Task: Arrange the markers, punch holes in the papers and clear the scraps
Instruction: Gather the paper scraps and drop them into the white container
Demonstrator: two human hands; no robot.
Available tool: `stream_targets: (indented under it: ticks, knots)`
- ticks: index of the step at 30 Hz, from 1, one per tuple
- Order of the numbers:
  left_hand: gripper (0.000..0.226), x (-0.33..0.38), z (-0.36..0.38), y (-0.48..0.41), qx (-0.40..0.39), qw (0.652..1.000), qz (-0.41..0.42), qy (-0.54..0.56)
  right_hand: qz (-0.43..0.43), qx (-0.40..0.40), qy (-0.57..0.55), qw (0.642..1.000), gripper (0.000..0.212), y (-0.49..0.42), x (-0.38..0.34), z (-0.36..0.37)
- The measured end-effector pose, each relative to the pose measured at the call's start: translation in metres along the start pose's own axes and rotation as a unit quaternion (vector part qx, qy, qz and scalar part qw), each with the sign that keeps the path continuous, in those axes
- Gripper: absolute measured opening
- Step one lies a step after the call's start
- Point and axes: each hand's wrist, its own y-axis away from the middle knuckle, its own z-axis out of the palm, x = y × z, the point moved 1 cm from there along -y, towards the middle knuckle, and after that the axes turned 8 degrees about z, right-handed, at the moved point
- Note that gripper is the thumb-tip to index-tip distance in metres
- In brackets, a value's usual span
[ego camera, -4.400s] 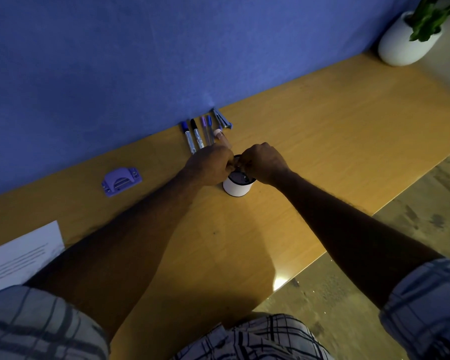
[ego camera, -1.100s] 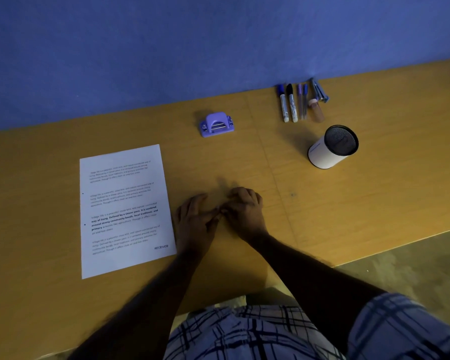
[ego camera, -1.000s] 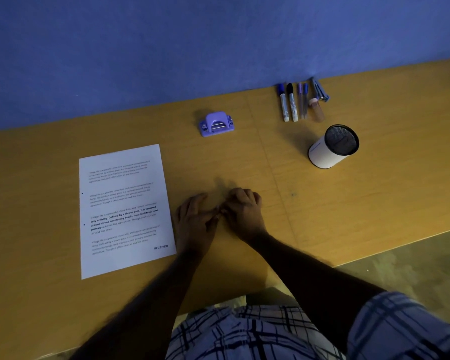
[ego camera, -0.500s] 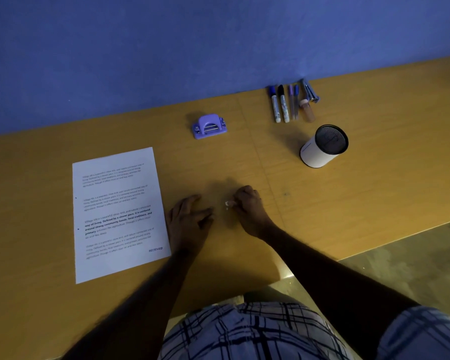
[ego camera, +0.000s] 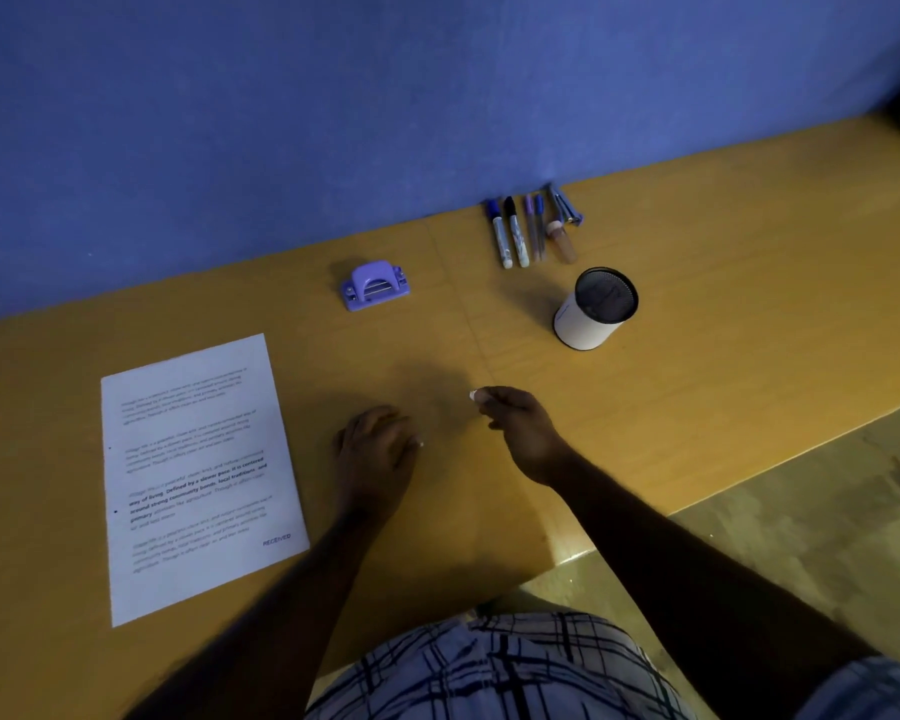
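Tiny white paper scrap [ego camera: 473, 394], likely featherlight and flimsy, best pinched edgewise: right hand [ego camera: 515, 428] pinches it; left hand [ego camera: 375, 444] lies flat, fingers relaxed.

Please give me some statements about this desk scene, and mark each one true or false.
1. The markers lie on the desk near the wall, outside the holder. True.
2. The hole punch sits on the paper. False: it stands on the bare desk, apart from the paper.
3. The right hand pinches a small white scrap. True.
4. The left hand grips the hole punch. False: it rests on the desk beside the paper, far from the punch.
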Motion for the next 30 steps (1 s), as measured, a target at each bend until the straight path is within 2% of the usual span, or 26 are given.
stream_targets:
  ticks: [5, 7, 11, 16, 21, 30]
  knots:
    - [0.032, 0.049, 0.003, -0.046, 0.055, 0.993, 0.097, 0.024, -0.025, 0.06, 0.001, 0.998, 0.012, -0.002, -0.027, -0.045]
    - [0.03, 0.073, 0.003, -0.069, 0.051, 0.99, 0.128, 0.03, -0.042, 0.083, -0.005, 0.996, 0.014, -0.002, -0.041, -0.065]
    - [0.033, 0.114, 0.009, -0.112, 0.023, 0.985, 0.167, 0.033, -0.089, 0.107, 0.015, 0.99, 0.03, -0.006, -0.071, -0.11]
    - [0.038, 0.141, 0.021, -0.153, 0.012, 0.975, 0.22, 0.002, -0.106, 0.179, 0.13, 0.969, 0.035, -0.037, -0.087, -0.159]
    - [0.041, 0.154, 0.033, -0.179, -0.006, 0.971, 0.237, 0.015, -0.124, 0.239, 0.31, 0.912, 0.022, -0.055, -0.093, -0.182]
    - [0.047, 0.165, 0.045, -0.189, -0.02, 0.972, 0.232, 0.03, -0.138, 0.21, 0.512, 0.821, 0.026, -0.07, -0.109, -0.187]
